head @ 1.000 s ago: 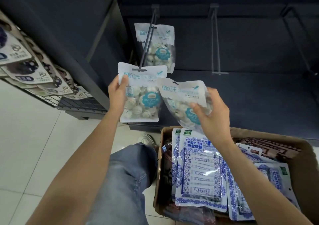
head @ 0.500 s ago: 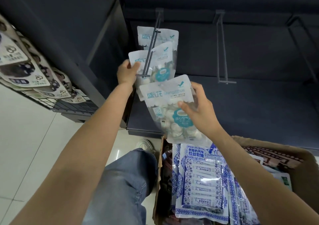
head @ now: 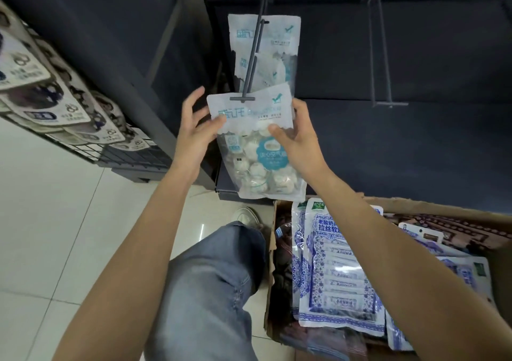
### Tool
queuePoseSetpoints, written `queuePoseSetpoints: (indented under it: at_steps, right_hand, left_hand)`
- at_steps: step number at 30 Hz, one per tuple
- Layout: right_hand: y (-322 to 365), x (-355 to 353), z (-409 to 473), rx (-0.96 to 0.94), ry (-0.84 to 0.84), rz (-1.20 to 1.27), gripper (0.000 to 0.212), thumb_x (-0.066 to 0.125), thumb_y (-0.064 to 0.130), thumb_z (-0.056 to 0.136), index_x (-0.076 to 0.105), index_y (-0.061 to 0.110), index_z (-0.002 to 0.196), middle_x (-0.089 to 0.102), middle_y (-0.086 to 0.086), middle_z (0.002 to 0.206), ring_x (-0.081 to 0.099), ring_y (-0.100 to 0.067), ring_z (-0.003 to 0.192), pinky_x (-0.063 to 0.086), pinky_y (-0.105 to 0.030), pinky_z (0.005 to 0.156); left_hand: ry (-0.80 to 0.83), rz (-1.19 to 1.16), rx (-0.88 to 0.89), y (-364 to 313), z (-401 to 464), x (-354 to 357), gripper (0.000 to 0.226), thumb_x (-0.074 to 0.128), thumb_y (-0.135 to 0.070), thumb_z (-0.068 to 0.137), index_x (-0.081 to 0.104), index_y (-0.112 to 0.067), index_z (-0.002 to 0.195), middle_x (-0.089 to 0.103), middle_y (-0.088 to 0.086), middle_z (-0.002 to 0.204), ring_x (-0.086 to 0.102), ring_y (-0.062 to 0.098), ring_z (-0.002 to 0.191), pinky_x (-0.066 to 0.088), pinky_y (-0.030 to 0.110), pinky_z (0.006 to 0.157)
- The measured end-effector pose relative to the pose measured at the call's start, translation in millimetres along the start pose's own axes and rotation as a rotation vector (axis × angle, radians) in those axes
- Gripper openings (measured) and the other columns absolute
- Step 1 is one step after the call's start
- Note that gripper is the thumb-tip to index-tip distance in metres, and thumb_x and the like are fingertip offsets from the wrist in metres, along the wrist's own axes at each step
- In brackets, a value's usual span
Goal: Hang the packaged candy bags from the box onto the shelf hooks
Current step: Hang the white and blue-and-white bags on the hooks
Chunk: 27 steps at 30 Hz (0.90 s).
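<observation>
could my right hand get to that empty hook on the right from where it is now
Probably yes. The empty hook juts out to the right of the right hand, with only open space and dark shelf backing between. But that hand holds the white candy bag at the left hook, so it is occupied.

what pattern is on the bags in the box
Blue-and-white porcelain-style floral borders on the bags in the box, seen in the head view.

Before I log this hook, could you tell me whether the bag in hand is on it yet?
Cannot tell: the candy bag's header sits at the hook's tip, both hands holding it.
</observation>
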State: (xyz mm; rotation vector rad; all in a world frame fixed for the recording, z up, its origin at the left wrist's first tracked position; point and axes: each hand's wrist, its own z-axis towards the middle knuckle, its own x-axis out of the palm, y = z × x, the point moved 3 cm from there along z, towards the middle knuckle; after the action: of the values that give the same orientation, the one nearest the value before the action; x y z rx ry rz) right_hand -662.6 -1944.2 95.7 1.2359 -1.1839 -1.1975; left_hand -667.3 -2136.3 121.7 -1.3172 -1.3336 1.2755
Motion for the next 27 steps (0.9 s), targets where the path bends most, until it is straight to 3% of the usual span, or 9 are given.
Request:
queuePoseSetpoints:
  at_steps: [3, 5, 9, 14, 18, 20, 23, 25, 27]
  right_hand:
    - [-5, 4, 1, 0.01, -0.01, 0.006, 0.042, 0.058, 0.008, 0.091, 0.041, 0.028, 0.124, 0.064, 0.008, 0.111, 0.066, -0.028, 0.097, 0.051, -0.056, 0.088]
    - [-8, 4, 3, 0.019, -0.002, 0.037, 0.042, 0.057, 0.006, 0.092, 0.041, 0.024, 0.125, 0.064, 0.007, 0.112, 0.066, -0.023, 0.1, 0.051, -0.055, 0.09]
    - [-15, 4, 3, 0.059, 0.008, 0.137, 0.043, 0.056, 0.002, 0.093, 0.039, 0.021, 0.127, 0.06, -0.008, 0.124, 0.064, -0.025, 0.107, 0.051, -0.051, 0.094]
    - [-22, 6, 6, 0.068, -0.028, 0.151, 0.051, 0.054, 0.002, 0.094, 0.032, 0.016, 0.138, 0.052, -0.013, 0.134, 0.058, -0.024, 0.117, 0.048, -0.044, 0.1]
    - [-16, 8, 12, -0.081, -0.127, -0.023, 0.074, 0.057, 0.007, 0.092, 0.015, 0.034, 0.146, 0.036, -0.011, 0.144, 0.043, -0.019, 0.127, 0.046, -0.031, 0.102]
    - [-12, 6, 20, -0.13, -0.177, -0.157, 0.069, 0.058, 0.009, 0.092, 0.02, 0.03, 0.146, 0.033, -0.001, 0.14, 0.04, -0.011, 0.121, 0.046, -0.028, 0.097]
    - [0, -2, 46, -0.109, -0.239, -0.356, 0.06, 0.058, 0.008, 0.091, 0.029, 0.027, 0.14, 0.045, -0.004, 0.132, 0.053, -0.016, 0.102, 0.051, -0.043, 0.087]
    - [8, -6, 67, -0.054, -0.249, -0.487, 0.057, 0.057, 0.007, 0.091, 0.03, 0.025, 0.138, 0.048, -0.008, 0.124, 0.056, -0.021, 0.09, 0.051, -0.043, 0.079]
    - [11, -7, 85, -0.009, -0.259, -0.631, 0.058, 0.057, 0.008, 0.092, 0.028, 0.025, 0.14, 0.048, -0.01, 0.122, 0.056, -0.027, 0.096, 0.05, -0.041, 0.079]
  left_hand:
    - [0.01, 0.098, 0.074, 6, 1, 6, 0.064, 0.067, 0.0, 0.083, 0.038, -0.024, 0.135, 0.049, -0.005, 0.131, 0.054, 0.002, 0.111, 0.05, 0.018, 0.083]
    - [-0.018, 0.115, 0.118, 9, 3, 6, 0.064, 0.069, 0.005, 0.079, 0.042, -0.021, 0.131, 0.049, -0.008, 0.131, 0.053, 0.001, 0.112, 0.05, 0.021, 0.087]
    - [-0.076, 0.241, 0.194, 14, 5, 2, 0.065, 0.073, 0.002, 0.076, 0.045, -0.026, 0.129, 0.048, -0.004, 0.134, 0.054, 0.004, 0.112, 0.049, 0.02, 0.089]
    - [-0.128, 0.306, 0.226, 16, 7, 3, 0.066, 0.073, 0.0, 0.077, 0.046, -0.02, 0.135, 0.042, -0.004, 0.128, 0.053, 0.012, 0.116, 0.049, 0.019, 0.091]
    - [-0.165, 0.387, 0.226, 22, 23, 8, 0.068, 0.073, -0.004, 0.078, 0.045, -0.018, 0.139, 0.043, 0.002, 0.132, 0.052, 0.013, 0.12, 0.048, 0.026, 0.098]
    - [-0.156, 0.477, 0.262, 20, 40, 13, 0.068, 0.073, -0.007, 0.079, 0.044, -0.014, 0.14, 0.042, 0.005, 0.134, 0.05, 0.016, 0.122, 0.047, 0.033, 0.101]
    - [-0.123, 0.671, 0.317, 9, 71, 22, 0.069, 0.072, -0.012, 0.081, 0.041, -0.009, 0.142, 0.041, 0.011, 0.136, 0.045, 0.02, 0.126, 0.038, 0.03, 0.108]
    - [-0.115, 0.79, 0.338, -2, 89, 28, 0.066, 0.068, -0.014, 0.085, 0.038, -0.01, 0.143, 0.039, 0.013, 0.137, 0.042, 0.02, 0.126, 0.032, 0.019, 0.105]
    - [-0.135, 0.887, 0.342, -11, 107, 33, 0.058, 0.064, -0.018, 0.088, 0.039, -0.011, 0.14, 0.04, 0.014, 0.134, 0.045, 0.021, 0.12, 0.035, 0.02, 0.1]
